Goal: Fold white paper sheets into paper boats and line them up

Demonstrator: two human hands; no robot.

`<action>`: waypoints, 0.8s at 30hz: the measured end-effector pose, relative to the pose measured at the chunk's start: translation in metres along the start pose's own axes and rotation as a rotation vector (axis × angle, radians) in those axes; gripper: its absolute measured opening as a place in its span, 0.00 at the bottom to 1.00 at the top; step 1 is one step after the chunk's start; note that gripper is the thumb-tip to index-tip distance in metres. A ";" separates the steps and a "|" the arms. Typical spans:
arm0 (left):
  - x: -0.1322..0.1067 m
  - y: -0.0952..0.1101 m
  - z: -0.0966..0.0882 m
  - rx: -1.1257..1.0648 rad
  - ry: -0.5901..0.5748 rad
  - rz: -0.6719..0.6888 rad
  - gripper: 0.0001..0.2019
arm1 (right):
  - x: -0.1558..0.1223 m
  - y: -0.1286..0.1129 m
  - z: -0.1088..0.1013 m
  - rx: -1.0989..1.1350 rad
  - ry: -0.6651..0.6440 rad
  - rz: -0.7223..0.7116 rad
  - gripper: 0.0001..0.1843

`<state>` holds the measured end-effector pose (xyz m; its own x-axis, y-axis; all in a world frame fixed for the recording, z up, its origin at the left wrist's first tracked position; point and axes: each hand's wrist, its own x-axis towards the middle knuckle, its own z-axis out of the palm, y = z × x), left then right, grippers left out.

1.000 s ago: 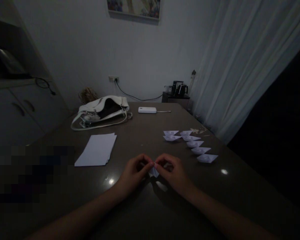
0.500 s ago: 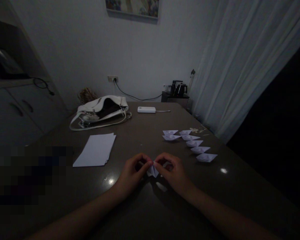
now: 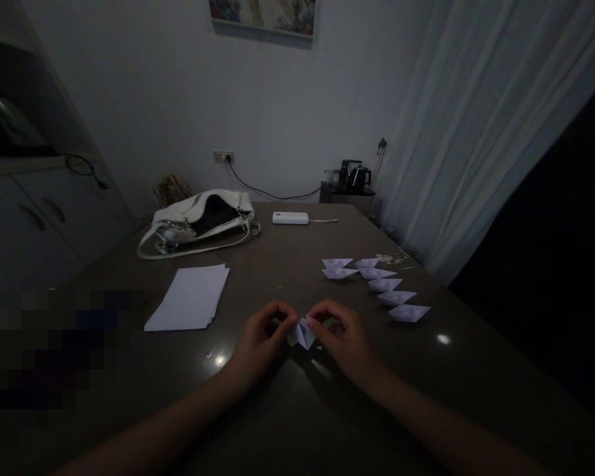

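Note:
Between my hands, just above the dark table (image 3: 277,423), is a small folded piece of white paper (image 3: 305,335). My left hand (image 3: 268,334) pinches its left side between thumb and forefinger. On the opposite side my right hand (image 3: 340,334) pinches it the same way. The paper shows creased, pointed flaps spreading downward; parts of it are hidden by my fingertips. To the right of my hands stand several folded paper boats (image 3: 409,313), lined up in two rows. A stack of white paper sheets (image 3: 191,297) lies to the left.
A white handbag (image 3: 203,211) rests at the back left, its straps looped on the table. Further right lies a white power bank (image 3: 290,218) with a short cable. A black kettle (image 3: 359,177) stands on a small cabinet beyond the table. A pale curtain (image 3: 426,132) hangs at right.
My fingertips have moved slightly apart at the top of the folded paper, and its upper part has spread open between them. The boats, sheets and bag have stayed put.

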<state>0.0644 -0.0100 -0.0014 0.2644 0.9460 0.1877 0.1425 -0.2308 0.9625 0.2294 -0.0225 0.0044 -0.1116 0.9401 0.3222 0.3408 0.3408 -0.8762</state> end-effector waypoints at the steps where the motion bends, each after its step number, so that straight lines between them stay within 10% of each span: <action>1: 0.000 0.000 0.000 -0.006 0.008 -0.006 0.10 | 0.000 0.000 0.000 0.001 0.004 -0.003 0.03; 24: 0.005 -0.012 -0.004 -0.125 0.193 0.068 0.09 | 0.003 0.008 0.003 0.322 0.087 0.044 0.10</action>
<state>0.0604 -0.0020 -0.0109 0.0809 0.9580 0.2752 0.0082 -0.2768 0.9609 0.2290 -0.0173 -0.0029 -0.0181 0.9542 0.2987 0.0293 0.2991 -0.9538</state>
